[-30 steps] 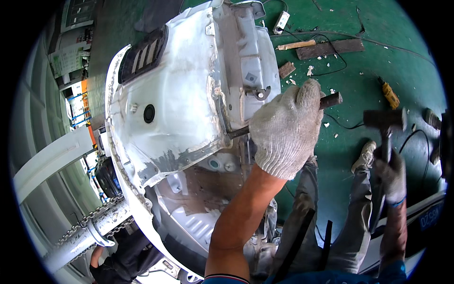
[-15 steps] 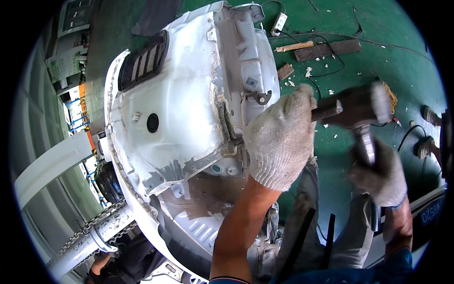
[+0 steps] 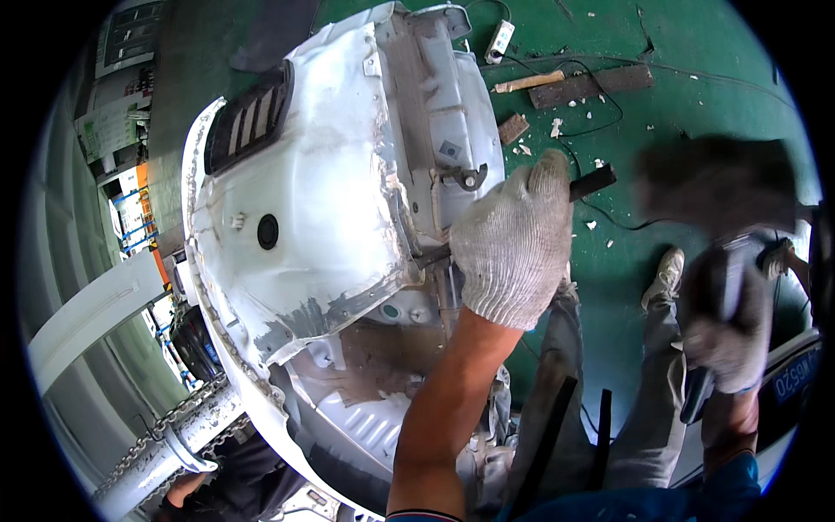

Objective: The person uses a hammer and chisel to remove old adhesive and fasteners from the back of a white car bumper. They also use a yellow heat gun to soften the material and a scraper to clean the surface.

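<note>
My left hand [image 3: 513, 239], in a knitted off-white glove, is closed around a dark steel chisel [image 3: 594, 184]. The chisel's near end sticks out to the right of the fist, and its other end reaches the torn seam of a white car body panel [image 3: 322, 183]. Out to the right, my gloved right hand [image 3: 726, 335] grips a hammer [image 3: 718, 187] by its metal handle. The dark hammer head is smeared by motion and stands apart from the chisel.
Wood pieces [image 3: 591, 87], a power strip [image 3: 500, 42] and cables lie on the green floor among white scraps. At lower left a chain [image 3: 161, 426] wraps a thick white post [image 3: 196, 426], with another person's arm [image 3: 184, 489] beside it. A vehicle with a blue plate [image 3: 796, 376] stands right.
The hammer has swung to the right, away from the chisel, with my right hand. My left hand keeps its hold on the chisel at the seam. The view has shifted slightly.
</note>
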Tool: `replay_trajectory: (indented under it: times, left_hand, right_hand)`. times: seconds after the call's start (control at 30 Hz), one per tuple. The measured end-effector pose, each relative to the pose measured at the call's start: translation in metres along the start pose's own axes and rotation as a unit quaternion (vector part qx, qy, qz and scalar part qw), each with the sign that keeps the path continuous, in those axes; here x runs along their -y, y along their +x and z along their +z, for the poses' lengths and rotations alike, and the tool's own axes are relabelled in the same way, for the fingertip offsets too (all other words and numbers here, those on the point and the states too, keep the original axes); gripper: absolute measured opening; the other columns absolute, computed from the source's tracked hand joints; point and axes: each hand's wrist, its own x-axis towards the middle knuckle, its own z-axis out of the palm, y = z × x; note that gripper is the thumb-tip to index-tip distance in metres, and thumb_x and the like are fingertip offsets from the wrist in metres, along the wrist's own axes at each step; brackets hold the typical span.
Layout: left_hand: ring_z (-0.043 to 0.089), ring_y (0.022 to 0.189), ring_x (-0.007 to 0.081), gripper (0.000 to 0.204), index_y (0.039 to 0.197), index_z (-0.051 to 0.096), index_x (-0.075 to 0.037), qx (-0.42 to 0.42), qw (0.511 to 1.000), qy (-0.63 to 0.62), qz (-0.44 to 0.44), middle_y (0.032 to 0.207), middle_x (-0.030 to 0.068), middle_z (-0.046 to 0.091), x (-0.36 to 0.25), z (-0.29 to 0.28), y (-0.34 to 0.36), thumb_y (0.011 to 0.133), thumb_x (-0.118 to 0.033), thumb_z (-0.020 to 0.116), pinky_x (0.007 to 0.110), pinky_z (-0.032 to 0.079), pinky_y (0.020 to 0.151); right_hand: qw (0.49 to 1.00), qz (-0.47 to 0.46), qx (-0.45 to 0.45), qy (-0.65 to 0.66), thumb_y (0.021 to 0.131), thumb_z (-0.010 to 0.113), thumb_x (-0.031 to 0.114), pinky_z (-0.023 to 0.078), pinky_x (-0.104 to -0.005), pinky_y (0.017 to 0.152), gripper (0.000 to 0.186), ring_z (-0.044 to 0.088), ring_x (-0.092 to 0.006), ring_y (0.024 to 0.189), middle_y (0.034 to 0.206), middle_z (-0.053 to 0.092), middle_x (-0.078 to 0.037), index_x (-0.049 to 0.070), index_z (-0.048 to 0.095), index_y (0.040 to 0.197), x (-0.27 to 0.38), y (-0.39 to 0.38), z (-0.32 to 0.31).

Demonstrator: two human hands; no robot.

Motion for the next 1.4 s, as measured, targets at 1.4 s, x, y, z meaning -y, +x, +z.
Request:
replay_trajectory:
  times: [1.4]
  left_hand:
    - [0.075, 0.069, 0.0308, 0.009, 0.095, 0.061, -0.01, 0.127, 0.98, 0.156, 0.015, 0.077, 0.0095, 0.07, -0.006, 0.032, -0.011, 0.089, -0.016, 0.064, 0.045, 0.058, 0.055]
  right_hand:
    - [0.947, 0.192, -0.03, 0.257, 0.077, 0.075, 0.009, 0.044, -0.0226, 0.034, 0.03, 0.051, -0.0097, 0.04, 0.06, 0.054, -0.001, 0.0, 0.056, 0.098, -0.074, 0.002, -0.033]
